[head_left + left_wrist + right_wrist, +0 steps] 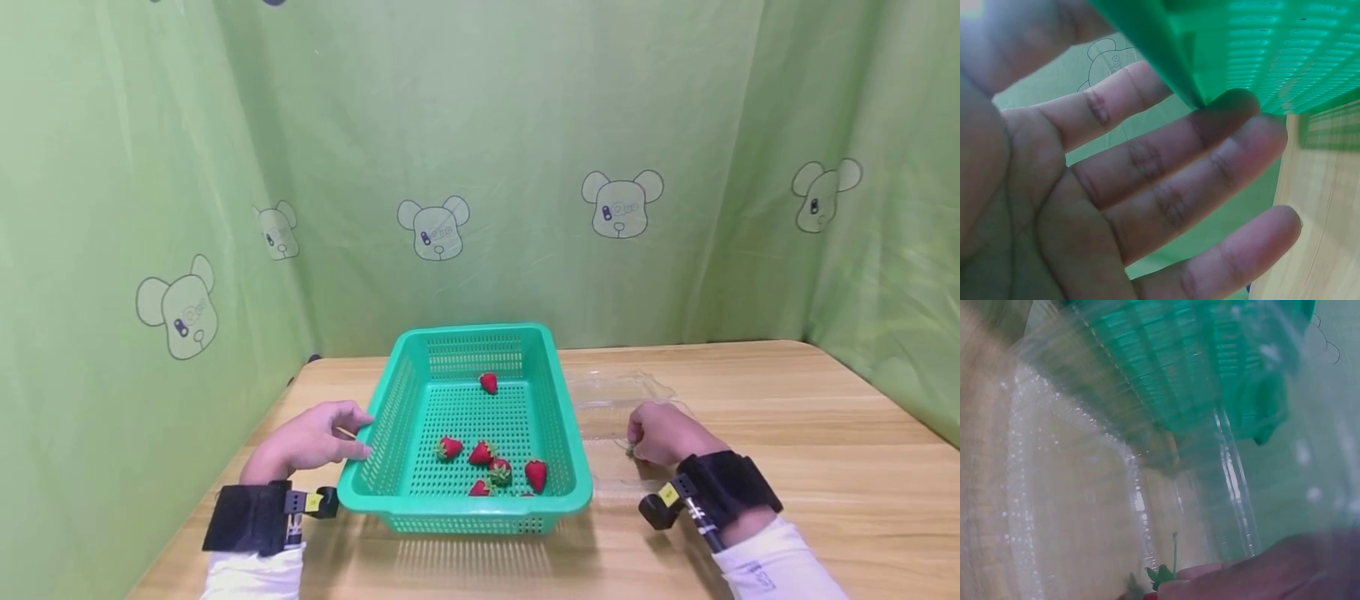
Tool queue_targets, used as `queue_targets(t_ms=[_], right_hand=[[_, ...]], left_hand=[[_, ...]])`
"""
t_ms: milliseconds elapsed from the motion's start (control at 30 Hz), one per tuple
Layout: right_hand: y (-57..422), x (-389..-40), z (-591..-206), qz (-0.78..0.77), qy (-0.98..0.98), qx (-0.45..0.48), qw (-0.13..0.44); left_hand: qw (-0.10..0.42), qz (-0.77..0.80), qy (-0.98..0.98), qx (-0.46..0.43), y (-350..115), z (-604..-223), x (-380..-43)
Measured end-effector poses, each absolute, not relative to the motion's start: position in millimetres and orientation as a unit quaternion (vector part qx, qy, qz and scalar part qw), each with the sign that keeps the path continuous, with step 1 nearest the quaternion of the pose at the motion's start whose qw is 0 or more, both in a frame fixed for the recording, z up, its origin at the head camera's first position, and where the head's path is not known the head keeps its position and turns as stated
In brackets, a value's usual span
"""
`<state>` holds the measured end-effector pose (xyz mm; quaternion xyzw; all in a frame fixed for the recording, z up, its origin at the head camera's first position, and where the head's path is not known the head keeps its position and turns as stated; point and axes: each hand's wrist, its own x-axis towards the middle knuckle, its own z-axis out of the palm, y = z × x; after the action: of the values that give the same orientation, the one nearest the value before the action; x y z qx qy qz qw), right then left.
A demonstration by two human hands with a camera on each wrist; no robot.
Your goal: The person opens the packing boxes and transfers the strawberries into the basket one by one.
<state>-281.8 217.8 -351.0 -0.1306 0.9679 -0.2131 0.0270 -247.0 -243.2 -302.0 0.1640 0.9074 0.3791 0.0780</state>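
A green plastic basket [465, 505] with slotted walls stands in the head view, with several red strawberries [482, 453] inside. My left hand [318, 435] is at its left rim, fingers [1179, 150] nearly straight and touching under the rim in the left wrist view. To the right of the basket lies a clear plastic container [600, 392]. Over it my right hand [663, 432] pinches a strawberry [1150, 596]. Only the green leaves, stem and a bit of red show at the bottom of the right wrist view; fingers hide the remainder.
The wooden table [810, 467] extends to the right and in front of the basket. Green curtains [517, 275] with printed bear heads close off the back and sides. The container's clear walls are hard to make out in the head view.
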Motion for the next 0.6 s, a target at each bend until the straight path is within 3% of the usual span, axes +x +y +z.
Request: queue_targets(t_ms=[600], right_hand=[[215,-282,-332,-0.209,0.969,-0.133,0.008]], left_hand=[[0.077,0.377,0.91,0.157,-241,-300,-245]])
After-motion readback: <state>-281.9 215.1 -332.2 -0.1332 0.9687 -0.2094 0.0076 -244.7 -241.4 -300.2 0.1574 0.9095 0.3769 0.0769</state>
